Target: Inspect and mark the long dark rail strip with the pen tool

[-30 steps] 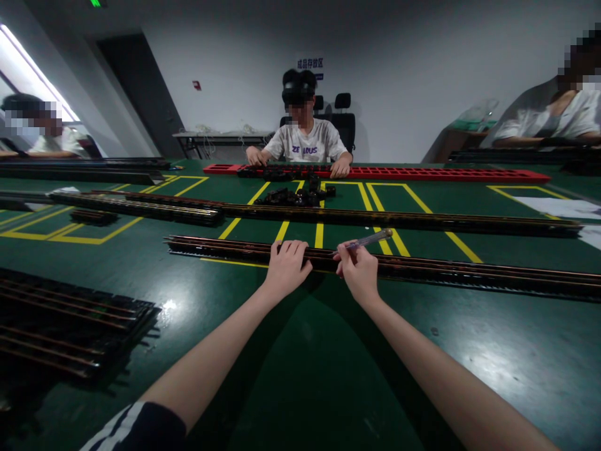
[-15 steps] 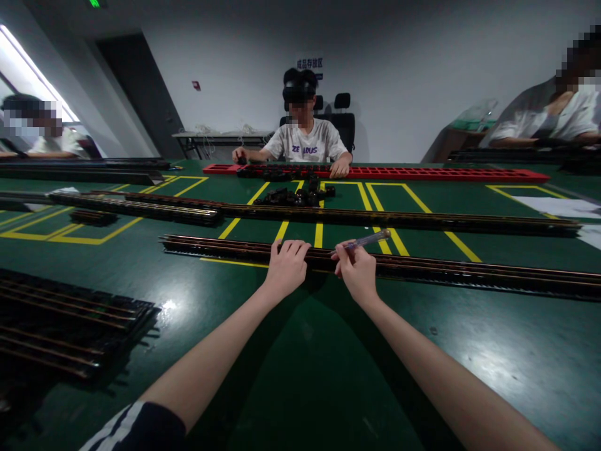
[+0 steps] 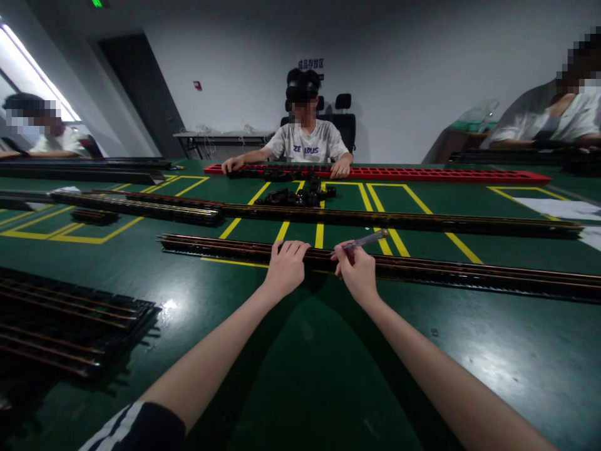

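A long dark rail with copper-coloured strips [image 3: 446,272] lies across the green table in front of me. My left hand [image 3: 285,268] rests on it with the fingers curled over its top edge. My right hand [image 3: 357,270] touches the same rail just to the right and pinches a slim clear-handled tool [image 3: 370,238] that points up and to the right. The two hands are a short gap apart.
A second long rail [image 3: 399,220] lies farther back, with a pile of small black parts [image 3: 295,195] behind it. A stack of rails [image 3: 56,326] sits at my near left. A person opposite works on a red rail [image 3: 422,173]; other people sit at far left and far right.
The rail under my hands has slid slightly to the left. The person opposite has moved one hand outward along the red rail.
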`<move>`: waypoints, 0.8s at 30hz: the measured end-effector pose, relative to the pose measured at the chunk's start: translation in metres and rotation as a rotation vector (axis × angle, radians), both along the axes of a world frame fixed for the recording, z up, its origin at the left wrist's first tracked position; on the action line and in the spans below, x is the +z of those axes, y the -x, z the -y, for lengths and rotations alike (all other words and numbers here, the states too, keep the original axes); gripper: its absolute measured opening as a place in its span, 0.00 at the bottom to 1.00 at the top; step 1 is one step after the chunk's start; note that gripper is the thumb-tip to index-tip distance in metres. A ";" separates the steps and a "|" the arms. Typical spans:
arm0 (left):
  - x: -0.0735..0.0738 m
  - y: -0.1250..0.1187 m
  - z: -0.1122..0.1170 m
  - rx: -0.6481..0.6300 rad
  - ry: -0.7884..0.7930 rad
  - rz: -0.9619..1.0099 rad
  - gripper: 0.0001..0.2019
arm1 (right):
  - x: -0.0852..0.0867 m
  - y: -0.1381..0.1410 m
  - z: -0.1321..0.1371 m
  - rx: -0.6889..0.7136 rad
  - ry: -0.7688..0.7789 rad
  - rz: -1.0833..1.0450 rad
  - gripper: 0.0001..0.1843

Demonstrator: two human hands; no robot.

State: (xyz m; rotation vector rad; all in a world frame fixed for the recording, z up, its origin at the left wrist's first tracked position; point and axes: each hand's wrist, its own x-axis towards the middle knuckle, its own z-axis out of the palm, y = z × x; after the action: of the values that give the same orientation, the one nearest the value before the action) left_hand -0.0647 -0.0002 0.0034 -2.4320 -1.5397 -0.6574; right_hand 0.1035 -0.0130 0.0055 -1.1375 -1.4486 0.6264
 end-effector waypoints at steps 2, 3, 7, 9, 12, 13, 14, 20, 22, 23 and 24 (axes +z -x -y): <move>0.000 0.000 0.000 -0.006 -0.004 0.004 0.20 | 0.000 0.000 0.000 -0.004 -0.001 0.004 0.21; 0.000 0.000 0.000 -0.010 -0.005 0.005 0.20 | 0.000 0.000 0.000 -0.004 -0.002 0.005 0.21; -0.001 0.000 -0.001 -0.013 -0.005 0.001 0.20 | 0.000 0.001 0.000 -0.008 -0.012 0.005 0.21; -0.001 -0.001 -0.001 -0.011 -0.008 -0.006 0.20 | 0.000 0.001 0.000 -0.015 -0.015 -0.003 0.22; 0.001 -0.002 0.000 -0.007 -0.012 -0.017 0.20 | 0.000 0.001 0.001 -0.017 -0.012 -0.008 0.23; 0.002 -0.002 0.001 -0.004 -0.012 -0.018 0.20 | 0.001 0.001 0.001 -0.017 -0.013 -0.010 0.23; 0.002 -0.002 0.001 0.001 -0.012 -0.016 0.20 | 0.001 0.001 0.001 -0.018 -0.016 -0.013 0.23; 0.002 -0.001 0.001 0.009 -0.024 0.002 0.20 | 0.002 0.001 0.002 -0.046 -0.028 -0.013 0.23; 0.000 0.000 0.001 -0.005 -0.023 0.005 0.20 | 0.001 0.001 0.002 -0.069 -0.035 -0.018 0.23; 0.000 0.001 0.000 -0.015 -0.017 0.008 0.21 | 0.001 0.001 0.002 -0.075 -0.035 -0.019 0.23; -0.001 0.001 0.000 -0.026 -0.009 0.013 0.21 | 0.001 0.001 0.002 -0.076 -0.032 -0.019 0.23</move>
State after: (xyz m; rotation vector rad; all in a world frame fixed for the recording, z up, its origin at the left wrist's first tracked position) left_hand -0.0660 0.0003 0.0028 -2.4499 -1.5087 -0.6850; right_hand 0.1029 -0.0146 0.0061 -1.1530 -1.3882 0.5575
